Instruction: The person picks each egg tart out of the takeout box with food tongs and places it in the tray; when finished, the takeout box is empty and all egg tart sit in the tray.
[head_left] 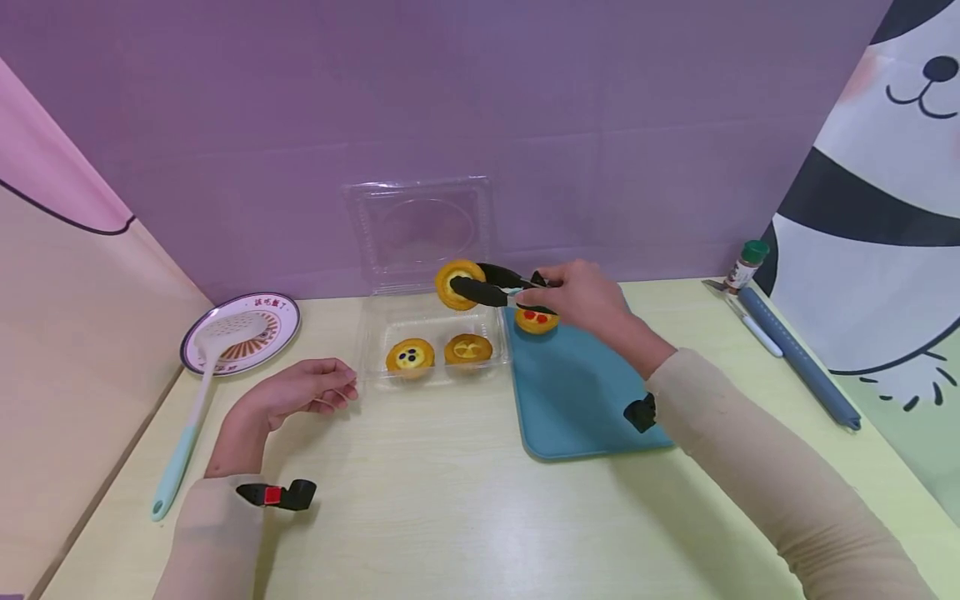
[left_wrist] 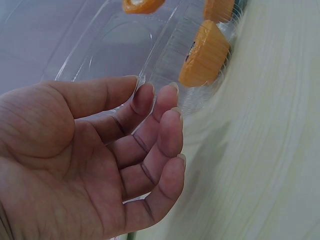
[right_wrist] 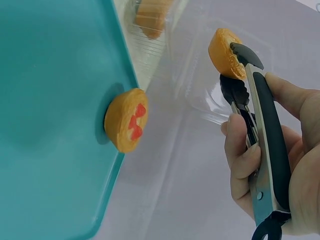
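Note:
My right hand (head_left: 581, 292) grips black-and-steel tongs (right_wrist: 267, 135). Their black tips clasp an egg tart (head_left: 459, 285), raised above the clear plastic box (head_left: 367, 329) and tilted so its pale filling faces me. Inside the box sit two more tarts, one with dark berries (head_left: 410, 355) and one with yellow fruit pieces (head_left: 468, 350). A tart with red pieces (right_wrist: 126, 120) lies on the blue tray (head_left: 592, 417), near its far left corner. At the box's near left edge, thumb and index fingertips of my left hand (left_wrist: 110, 145) pinch the rim, the other fingers loosely curled.
The transparent lid (head_left: 423, 229) stands up against the purple backdrop. On the left, a white slotted turner (head_left: 183, 450) rests across a patterned plate (head_left: 281, 329). A green-capped jar (head_left: 744, 267), a knife (head_left: 757, 329) and a long blue-grey stick-like thing (head_left: 802, 362) occupy the right side.

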